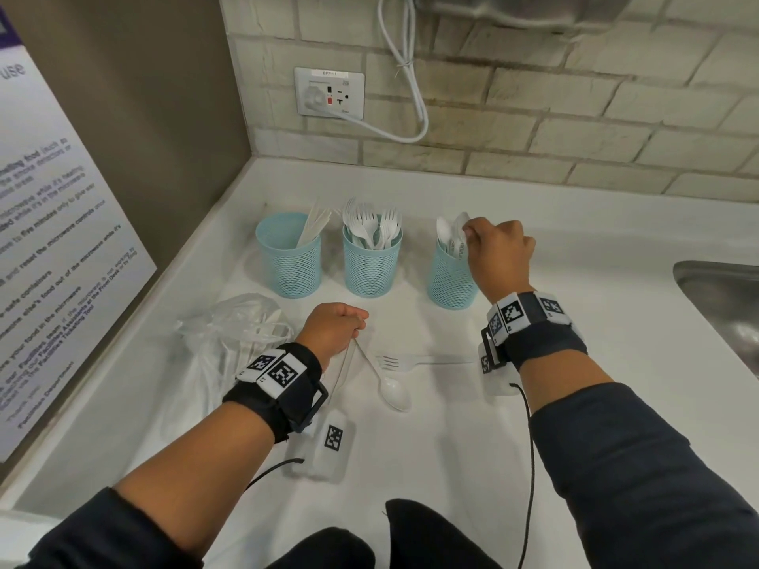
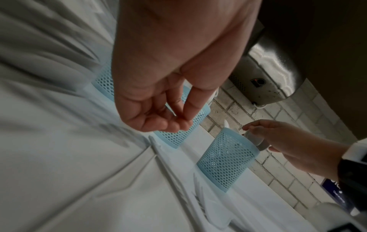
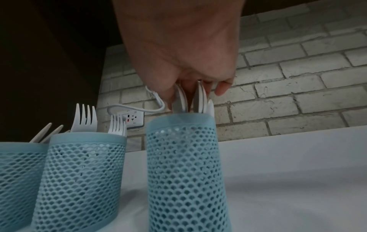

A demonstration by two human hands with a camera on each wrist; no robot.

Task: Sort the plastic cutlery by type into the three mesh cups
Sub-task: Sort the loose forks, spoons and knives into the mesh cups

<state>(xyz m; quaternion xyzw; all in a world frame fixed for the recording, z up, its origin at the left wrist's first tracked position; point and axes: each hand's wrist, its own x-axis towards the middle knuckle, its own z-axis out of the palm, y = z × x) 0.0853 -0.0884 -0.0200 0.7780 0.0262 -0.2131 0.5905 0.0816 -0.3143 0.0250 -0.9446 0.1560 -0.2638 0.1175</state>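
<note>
Where right hand (image 1: 499, 252) pinches: spoon (image 1: 460, 230) in cup (image 1: 449, 277).

shared kitchenette | white counter (image 1: 410, 190), steel sink (image 1: 723, 297), brick-tile wall (image 1: 575, 117), microwave-rules notice (image 1: 49, 240)

Cutlery mostly sorted, three blue mesh cups in a row.
Left cup (image 1: 288, 256): knives; middle cup (image 1: 371, 260): forks; right cup (image 1: 451, 277): spoons. Loose spoon (image 1: 390, 386) and fork (image 1: 410, 360) lie flat nearer.
</note>
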